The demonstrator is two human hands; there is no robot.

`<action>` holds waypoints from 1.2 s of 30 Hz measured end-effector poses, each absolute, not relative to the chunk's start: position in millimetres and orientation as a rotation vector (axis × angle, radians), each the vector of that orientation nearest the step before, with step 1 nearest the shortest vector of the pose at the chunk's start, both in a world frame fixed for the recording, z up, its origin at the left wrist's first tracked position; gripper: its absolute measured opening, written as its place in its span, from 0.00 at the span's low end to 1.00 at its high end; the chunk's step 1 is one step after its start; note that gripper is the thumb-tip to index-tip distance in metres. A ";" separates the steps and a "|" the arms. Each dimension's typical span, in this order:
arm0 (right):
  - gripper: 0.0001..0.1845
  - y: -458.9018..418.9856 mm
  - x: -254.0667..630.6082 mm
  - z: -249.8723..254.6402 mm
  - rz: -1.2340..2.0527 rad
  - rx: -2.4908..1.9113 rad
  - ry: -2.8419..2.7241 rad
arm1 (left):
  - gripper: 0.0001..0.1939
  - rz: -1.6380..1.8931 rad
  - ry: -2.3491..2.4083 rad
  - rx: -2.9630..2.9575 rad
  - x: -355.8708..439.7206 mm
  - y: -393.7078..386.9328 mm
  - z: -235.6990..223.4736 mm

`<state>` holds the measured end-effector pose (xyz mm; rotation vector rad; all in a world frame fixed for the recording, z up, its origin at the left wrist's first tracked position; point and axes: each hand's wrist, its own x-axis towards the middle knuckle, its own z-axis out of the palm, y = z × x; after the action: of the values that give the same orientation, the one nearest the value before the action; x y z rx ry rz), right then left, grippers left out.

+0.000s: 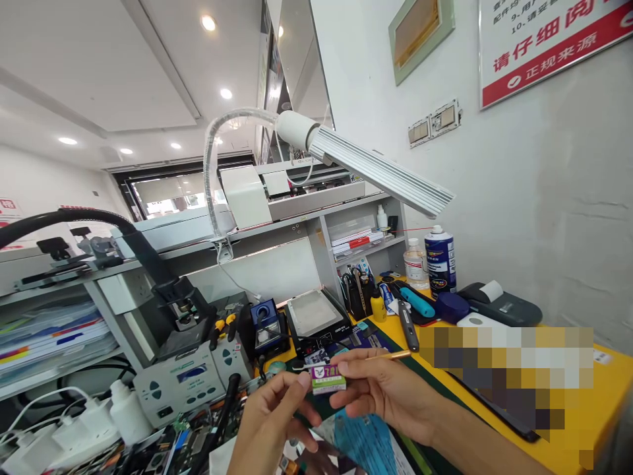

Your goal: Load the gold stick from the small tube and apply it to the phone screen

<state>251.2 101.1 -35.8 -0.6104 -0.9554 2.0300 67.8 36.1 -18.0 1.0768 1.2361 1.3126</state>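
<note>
A small purple, green and white box (329, 380) is held up between my two hands over the workbench. My left hand (277, 415) grips the box's left end between thumb and fingers. The fingers of my right hand (383, 392) close on its right end. A thin gold-coloured rod (395, 355) is also held in my right hand and sticks out to the right; its kind is unclear. Below the hands lies a blue patterned sheet (366, 439) on a dark green mat (472, 425).
Circuit boards and parts (173, 445) crowd the bench at lower left, by a grey control unit (182, 379). Behind stand a soldering station (267, 323) and a flat plate device (316, 316). A spray can (440, 260) is at back right. A lamp (380, 171) hangs above.
</note>
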 end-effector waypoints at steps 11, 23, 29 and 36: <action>0.16 97.0 250.2 -33.4 1.936 -0.601 -1.037 | 0.23 1.359 1.248 1.095 68.6 37.5 -19.9; 0.16 96.9 251.9 -32.1 1.935 -0.586 -1.027 | 0.23 1.359 1.260 1.119 66.9 38.7 -22.0; 0.16 93.9 252.2 -29.6 1.932 -0.614 -1.033 | 0.22 1.361 1.243 1.088 66.6 38.8 -21.8; 0.17 95.1 250.4 -30.0 1.924 -0.628 -1.050 | 0.21 1.363 1.168 0.980 68.1 39.3 -22.3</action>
<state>250.4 95.1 -30.0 -0.6282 -1.0501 1.9241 68.1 39.3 -22.3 0.9796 1.1680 1.3633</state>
